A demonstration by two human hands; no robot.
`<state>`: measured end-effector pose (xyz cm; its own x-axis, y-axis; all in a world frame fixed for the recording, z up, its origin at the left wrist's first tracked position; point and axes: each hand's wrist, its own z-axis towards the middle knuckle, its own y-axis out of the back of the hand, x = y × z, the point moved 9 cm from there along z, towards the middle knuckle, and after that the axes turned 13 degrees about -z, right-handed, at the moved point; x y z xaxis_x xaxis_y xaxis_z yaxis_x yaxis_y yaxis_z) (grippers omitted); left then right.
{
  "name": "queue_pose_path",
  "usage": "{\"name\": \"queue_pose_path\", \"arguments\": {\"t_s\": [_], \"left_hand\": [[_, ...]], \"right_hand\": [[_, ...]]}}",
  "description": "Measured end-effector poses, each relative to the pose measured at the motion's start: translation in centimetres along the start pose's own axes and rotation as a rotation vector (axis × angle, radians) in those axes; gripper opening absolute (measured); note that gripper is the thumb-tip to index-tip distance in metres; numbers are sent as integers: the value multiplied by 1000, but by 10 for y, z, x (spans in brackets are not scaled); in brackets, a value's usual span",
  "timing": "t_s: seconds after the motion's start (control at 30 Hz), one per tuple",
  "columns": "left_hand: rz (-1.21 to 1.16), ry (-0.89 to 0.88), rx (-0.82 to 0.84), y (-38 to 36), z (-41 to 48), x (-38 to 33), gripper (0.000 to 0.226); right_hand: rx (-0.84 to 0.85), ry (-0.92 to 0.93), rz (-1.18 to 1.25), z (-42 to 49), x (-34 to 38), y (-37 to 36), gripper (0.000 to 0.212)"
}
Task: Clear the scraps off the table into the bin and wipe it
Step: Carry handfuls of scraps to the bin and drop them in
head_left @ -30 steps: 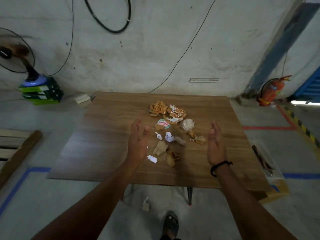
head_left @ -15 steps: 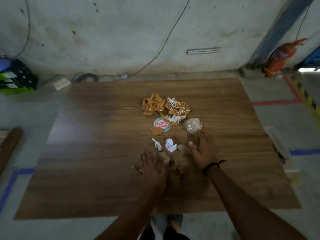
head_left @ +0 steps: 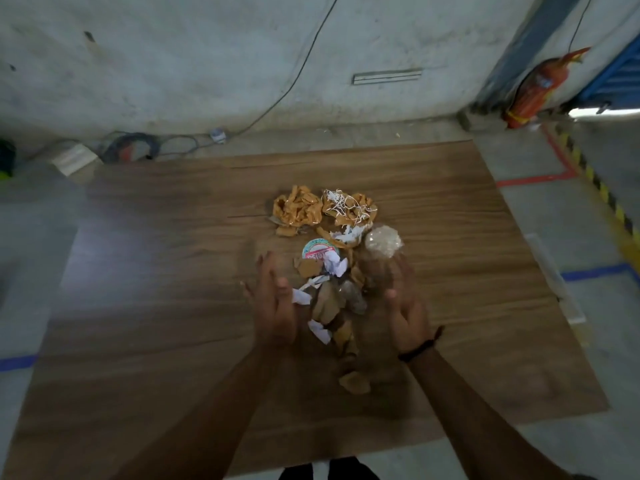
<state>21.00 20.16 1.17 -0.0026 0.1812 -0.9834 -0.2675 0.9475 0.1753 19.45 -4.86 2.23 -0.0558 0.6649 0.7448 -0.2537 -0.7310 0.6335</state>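
A heap of scraps lies mid-table on the wooden table (head_left: 145,306): crumpled orange wrappers (head_left: 297,210), an orange wrapper with white shreds (head_left: 348,209), a clear plastic ball (head_left: 382,241), a round sticker (head_left: 318,249), and torn white and brown paper bits (head_left: 329,299). My left hand (head_left: 273,303) stands on edge with straight fingers against the left side of the paper bits. On the right side my right hand (head_left: 403,303), blurred, is held the same way, with a black wristband. One brown scrap (head_left: 354,381) lies apart, nearer me. No bin is in view.
The wall runs behind the table with cables and a coiled cord (head_left: 133,150) on the floor. A red fire extinguisher (head_left: 536,90) leans at the back right. Taped floor lines (head_left: 535,180) run along the right side. My feet show under the table's near edge.
The view tilted down and closer. My hands went from flat on the small scraps to standing on edge either side of them, and the bits are bunched closer and nearer the wrappers.
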Motion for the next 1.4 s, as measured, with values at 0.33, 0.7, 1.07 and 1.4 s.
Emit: {"name": "queue_pose_path", "arguments": {"t_s": [0.33,0.7,1.07,1.4], "left_hand": [[209,5,145,5,147,24,70],[-28,87,348,-59,147,18,48],[180,50,33,35,26,36,61],[364,64,259,-58,18,37,71]], "right_hand": [[248,393,-713,-85,33,-87,106],[277,211,-899,19,23,-110,93],[71,-135,-509,104,-46,13,105],[211,59,-445,109,-25,-57,73]]}}
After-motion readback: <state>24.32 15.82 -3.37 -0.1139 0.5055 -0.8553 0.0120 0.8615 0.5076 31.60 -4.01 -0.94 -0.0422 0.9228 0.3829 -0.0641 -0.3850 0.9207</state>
